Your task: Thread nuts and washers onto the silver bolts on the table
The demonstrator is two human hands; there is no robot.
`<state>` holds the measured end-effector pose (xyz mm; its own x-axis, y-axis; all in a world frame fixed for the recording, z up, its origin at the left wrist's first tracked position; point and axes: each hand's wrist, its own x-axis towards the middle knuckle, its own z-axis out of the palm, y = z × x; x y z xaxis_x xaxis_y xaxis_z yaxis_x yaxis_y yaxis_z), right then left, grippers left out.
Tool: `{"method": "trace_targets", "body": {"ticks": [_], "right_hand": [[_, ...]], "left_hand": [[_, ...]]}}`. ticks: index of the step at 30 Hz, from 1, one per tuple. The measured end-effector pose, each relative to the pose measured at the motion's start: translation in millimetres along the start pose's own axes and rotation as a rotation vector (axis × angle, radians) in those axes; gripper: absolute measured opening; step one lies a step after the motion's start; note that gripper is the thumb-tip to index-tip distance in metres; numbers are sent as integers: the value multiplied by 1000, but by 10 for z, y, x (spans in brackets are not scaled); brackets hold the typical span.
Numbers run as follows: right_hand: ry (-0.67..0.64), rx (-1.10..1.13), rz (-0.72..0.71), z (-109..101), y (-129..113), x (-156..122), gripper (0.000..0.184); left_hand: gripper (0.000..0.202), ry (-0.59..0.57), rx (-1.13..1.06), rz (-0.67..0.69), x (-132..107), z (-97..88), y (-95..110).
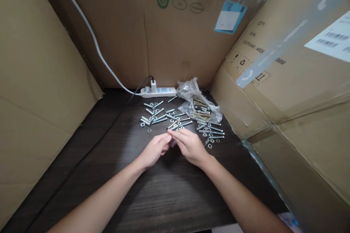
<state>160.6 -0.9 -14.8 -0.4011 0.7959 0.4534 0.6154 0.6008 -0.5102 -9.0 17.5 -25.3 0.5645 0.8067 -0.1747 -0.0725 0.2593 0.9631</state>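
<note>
My left hand (158, 148) and my right hand (190, 145) meet over the middle of the dark table, fingertips touching. Both are closed in a pinch. What they hold between them is mostly covered by the fingers; a small dark tip shows at the right fingertips, too small to name. Just beyond the hands lie loose metal bolts (186, 123), sleeves (146, 120), nuts (142, 125) and washers (149, 130). Another group of bolts (216, 133), with nuts and a flat washer (210, 146), lies right of my right hand.
An open clear plastic bag (188, 89) with more bolts (201, 106) lies behind the loose parts. Left of it is a white power strip (169, 91) with a charger (153, 86). A black cable (109, 129) crosses the table's left side. Cardboard walls (180, 51) enclose three sides.
</note>
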Motion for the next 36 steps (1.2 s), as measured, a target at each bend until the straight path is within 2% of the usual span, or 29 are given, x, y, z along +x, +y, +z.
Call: {"method": "trace_targets", "body": {"ticks": [3, 8, 17, 22, 30, 36], "right_hand": [[40, 155, 50, -13, 33, 5, 28], [-19, 282, -11, -62, 73, 11, 26], [-55, 47, -39, -44, 6, -6, 34], [-42, 37, -32, -43, -27, 4, 33], [-160, -219, -42, -102, -79, 20, 36], [-215, -260, -54, -91, -83, 13, 38]], "left_hand": [[39, -10, 34, 4, -14, 10, 11], [45, -4, 36, -13, -44, 42, 62], [39, -8, -69, -42, -24, 8, 28], [44, -43, -35, -62, -32, 12, 50], [44, -9, 25, -59, -11, 22, 34], [44, -30, 36, -67, -23, 27, 62]]}}
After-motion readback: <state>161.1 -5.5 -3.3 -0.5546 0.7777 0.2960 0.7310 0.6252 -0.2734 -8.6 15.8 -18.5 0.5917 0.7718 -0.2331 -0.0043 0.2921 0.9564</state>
